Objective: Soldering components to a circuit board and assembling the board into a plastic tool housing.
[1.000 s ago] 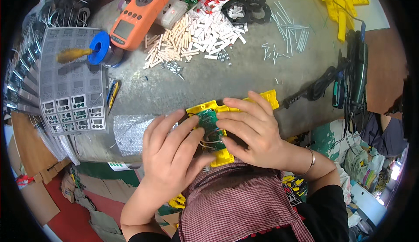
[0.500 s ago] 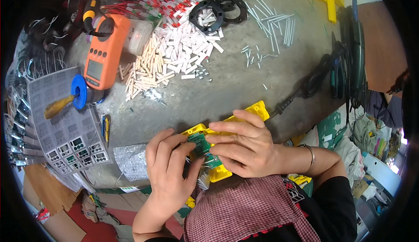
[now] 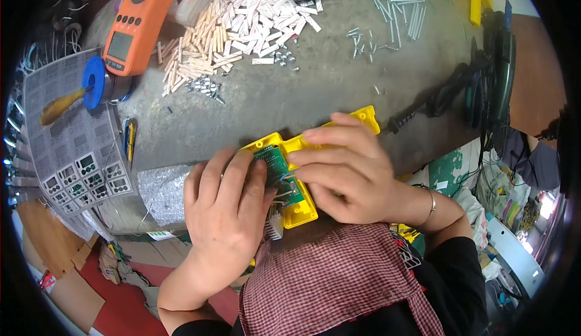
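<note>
Worktop (image 3: 196, 127), green board (image 3: 274, 159) between left fingers (image 3: 252, 184) and right fingers (image 3: 330, 174).

Location type: electronics assembly workshop. Indicators: a worn grey tabletop (image 3: 206, 121) carries loose parts in bulk, namely white strips (image 3: 263, 18), small screws (image 3: 204, 86) and long metal pins (image 3: 416, 21). An orange handheld meter (image 3: 139, 21) with dial and display lies beside a blue spool (image 3: 94, 83). A green circuit board (image 3: 271, 159) lies in a yellow housing (image 3: 301, 215); further yellow parts (image 3: 475, 0) occupy the far right corner. A coiled black cable (image 3: 446, 91) lies along the right side. Beyond the tabletop's near right edge, heaped cloth (image 3: 491, 184) and mixed items crowd the surrounding space
</note>
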### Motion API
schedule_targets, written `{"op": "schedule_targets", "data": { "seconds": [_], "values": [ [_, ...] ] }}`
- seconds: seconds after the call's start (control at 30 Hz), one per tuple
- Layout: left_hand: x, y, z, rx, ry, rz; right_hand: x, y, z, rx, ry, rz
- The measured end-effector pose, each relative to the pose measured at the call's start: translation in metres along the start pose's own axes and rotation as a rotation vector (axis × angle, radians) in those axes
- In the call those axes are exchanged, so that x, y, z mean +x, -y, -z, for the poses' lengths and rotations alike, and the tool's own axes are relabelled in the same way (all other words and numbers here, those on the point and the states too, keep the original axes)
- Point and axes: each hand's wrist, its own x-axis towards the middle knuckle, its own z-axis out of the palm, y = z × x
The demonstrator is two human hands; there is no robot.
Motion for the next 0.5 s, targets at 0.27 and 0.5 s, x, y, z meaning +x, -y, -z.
{"op": "schedule_targets", "data": {
  "seconds": [0.27,0.5],
  "values": [
    [-0.009,0.013,0.004,-0.143,-0.106,0.011,-0.038,-0.078,0.146,-0.542,-0.533,-0.417],
    [0.013,0.078,0.011,-0.169,-0.308,0.314,-0.096,-0.139,0.226,-0.77,-0.506,-0.816]
  ]
}}
